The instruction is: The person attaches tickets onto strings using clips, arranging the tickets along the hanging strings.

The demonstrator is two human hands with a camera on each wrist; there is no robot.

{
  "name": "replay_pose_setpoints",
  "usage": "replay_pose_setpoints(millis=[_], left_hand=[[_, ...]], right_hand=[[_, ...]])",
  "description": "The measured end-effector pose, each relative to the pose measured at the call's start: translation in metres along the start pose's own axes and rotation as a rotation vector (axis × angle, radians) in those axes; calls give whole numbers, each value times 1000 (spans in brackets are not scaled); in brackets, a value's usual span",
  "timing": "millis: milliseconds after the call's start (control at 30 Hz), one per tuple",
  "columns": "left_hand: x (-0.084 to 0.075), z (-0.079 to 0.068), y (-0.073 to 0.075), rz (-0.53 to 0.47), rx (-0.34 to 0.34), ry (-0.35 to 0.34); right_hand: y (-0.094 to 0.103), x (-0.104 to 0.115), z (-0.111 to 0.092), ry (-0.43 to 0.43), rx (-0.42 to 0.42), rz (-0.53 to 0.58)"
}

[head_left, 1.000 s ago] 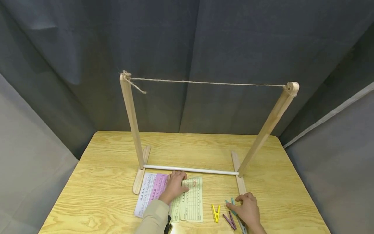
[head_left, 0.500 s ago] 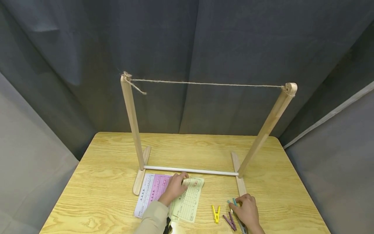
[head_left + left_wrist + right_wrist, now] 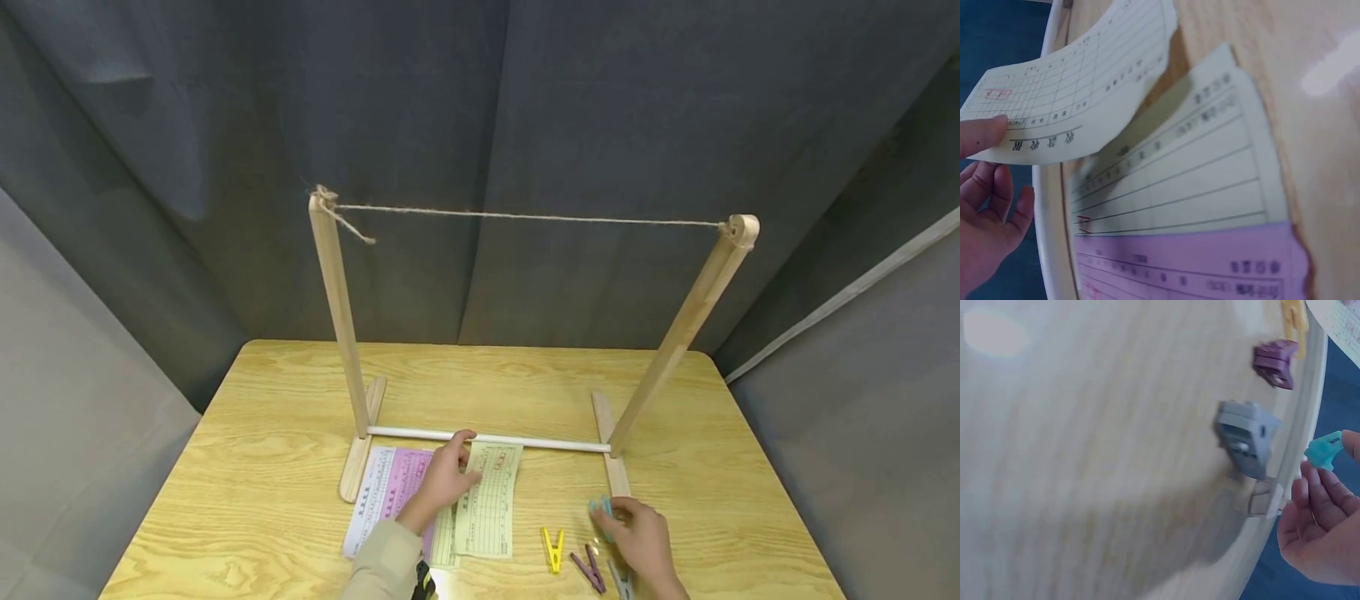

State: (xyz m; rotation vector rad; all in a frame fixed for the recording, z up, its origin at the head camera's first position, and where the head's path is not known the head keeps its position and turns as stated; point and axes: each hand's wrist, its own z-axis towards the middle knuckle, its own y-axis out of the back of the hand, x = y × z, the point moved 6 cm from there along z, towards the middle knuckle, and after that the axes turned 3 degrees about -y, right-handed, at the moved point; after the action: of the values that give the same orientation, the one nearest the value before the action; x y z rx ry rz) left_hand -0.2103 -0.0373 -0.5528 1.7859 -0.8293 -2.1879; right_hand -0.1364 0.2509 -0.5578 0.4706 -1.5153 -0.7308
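Note:
My left hand [image 3: 442, 481] pinches a pale green receipt slip [image 3: 1079, 94] by one edge, between thumb and fingers. In the left wrist view the slip curves up off the table, above a second green slip [image 3: 1179, 169]. Below my left forearm lie a pink slip [image 3: 407, 477] and a white slip [image 3: 367, 508], overlapping in a row. My right hand [image 3: 645, 537] pinches a teal clothespin [image 3: 1324, 451], raised off the table. Close to that hand lie a grey clothespin [image 3: 1244, 434], a purple clothespin [image 3: 590, 571] and a yellow clothespin [image 3: 553, 551].
Two wooden posts, left [image 3: 339, 308] and right [image 3: 684, 333], stand on flat feet. A string [image 3: 525, 217] runs between their tops and a white bar [image 3: 420, 433] joins them low down. Dark curtains [image 3: 600, 108] hang behind the wooden table [image 3: 225, 492].
My left hand has pulled one green slip up and away from the one under it. My right hand has raised the teal clothespin from beside the grey one.

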Motion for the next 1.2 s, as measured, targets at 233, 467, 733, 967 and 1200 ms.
replay_pose_setpoints(millis=[233,467,733,967,1200], left_hand=[[-10,-4,8,-29,19,9],[-22,-8,17,-38,28,-44],[-40,-11,34,-11,48,-90],[-55,-12,41,25,131,-184],[-62,-12,46,-25,127,-209]], right_hand=[[2,1,3,-64,-17,108],[6,5,5,-115,-32,163],[11,20,8,-213,38,336],[13,25,13,-313,78,558],[5,34,16,-271,105,820]])
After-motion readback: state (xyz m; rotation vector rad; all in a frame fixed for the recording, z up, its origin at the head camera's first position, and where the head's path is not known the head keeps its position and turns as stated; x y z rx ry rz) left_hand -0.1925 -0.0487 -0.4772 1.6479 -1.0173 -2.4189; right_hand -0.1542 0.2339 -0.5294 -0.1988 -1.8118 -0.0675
